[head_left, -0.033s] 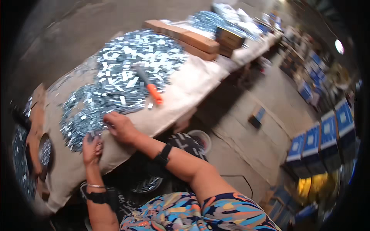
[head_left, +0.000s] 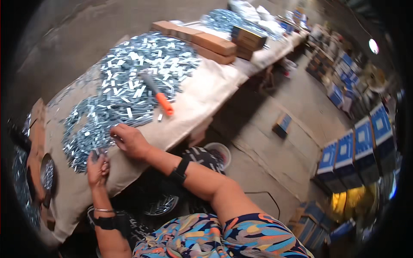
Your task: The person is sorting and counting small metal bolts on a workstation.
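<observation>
At the near edge of a heap of small flat metal pieces (head_left: 129, 112), both my hands are at work. My left hand (head_left: 98, 170) is closed, its fingers curled around a few dark grey metal pieces (head_left: 99, 152) that show at the fingertips. Just right of it and slightly farther off, my right hand (head_left: 131, 141) has its fingers drawn together against the heap's edge. Whatever those fingers pinch is too small and blurred to make out. A tool with an orange handle and grey shaft (head_left: 160, 98) lies on the heap beyond my right hand.
Pale cloth (head_left: 206, 92) covers the table. Long brown cardboard boxes (head_left: 211, 43) lie behind the heap. A wooden board (head_left: 38, 146) stands at the left end, beside a round container (head_left: 47, 172). On the floor are a small box (head_left: 282, 124), a white bucket (head_left: 223, 155) and blue-white cartons (head_left: 344, 159).
The whole view has shifted slightly, so the table and heap appear a little farther left. My hands keep almost the same pose at the heap's edge.
</observation>
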Demonstrator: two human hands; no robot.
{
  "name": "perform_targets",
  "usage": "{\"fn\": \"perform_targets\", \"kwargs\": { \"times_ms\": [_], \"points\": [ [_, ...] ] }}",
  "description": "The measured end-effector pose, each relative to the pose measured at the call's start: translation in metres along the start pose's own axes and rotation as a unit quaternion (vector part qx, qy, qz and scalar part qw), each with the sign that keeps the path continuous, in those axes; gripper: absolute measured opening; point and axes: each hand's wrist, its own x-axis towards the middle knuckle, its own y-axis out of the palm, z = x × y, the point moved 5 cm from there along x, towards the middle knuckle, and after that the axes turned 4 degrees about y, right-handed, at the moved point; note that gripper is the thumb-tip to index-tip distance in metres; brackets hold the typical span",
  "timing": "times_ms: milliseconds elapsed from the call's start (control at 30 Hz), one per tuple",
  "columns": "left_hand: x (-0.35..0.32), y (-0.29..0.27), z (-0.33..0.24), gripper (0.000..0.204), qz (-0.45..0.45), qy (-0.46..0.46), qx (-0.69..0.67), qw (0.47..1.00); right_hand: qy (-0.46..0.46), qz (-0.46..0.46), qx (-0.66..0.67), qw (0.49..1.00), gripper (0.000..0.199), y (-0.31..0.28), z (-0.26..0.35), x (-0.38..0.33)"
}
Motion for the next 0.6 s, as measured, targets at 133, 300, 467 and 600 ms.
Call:
{"fn": "perform_targets", "kwargs": {
  "times_ms": [133, 300, 467, 600],
  "points": [
    [0.006, 0.013, 0.004, 0.013, 0.046, 0.01, 0.036, 0.998, -0.023, -0.037, -0.065, 0.997, 0.012, -0.064, -0.007, 0.017],
    [0.008, 0.014, 0.007, 0.014, 0.06, 0.026, 0.047, 0.997, -0.032, -0.081, -0.126, 0.988, 0.006, -0.111, -0.03, 0.076],
    [0.002, 0.02, 0.004, 0.015, 0.046, 0.013, 0.027, 0.998, 0.014, -0.114, -0.229, 0.967, 0.011, -0.135, -0.056, 0.149],
    [-0.001, 0.023, 0.002, 0.012, 0.056, 0.016, 0.037, 0.998, 0.055, -0.105, -0.252, 0.96, 0.011, -0.137, -0.033, 0.18]
  ]
}}
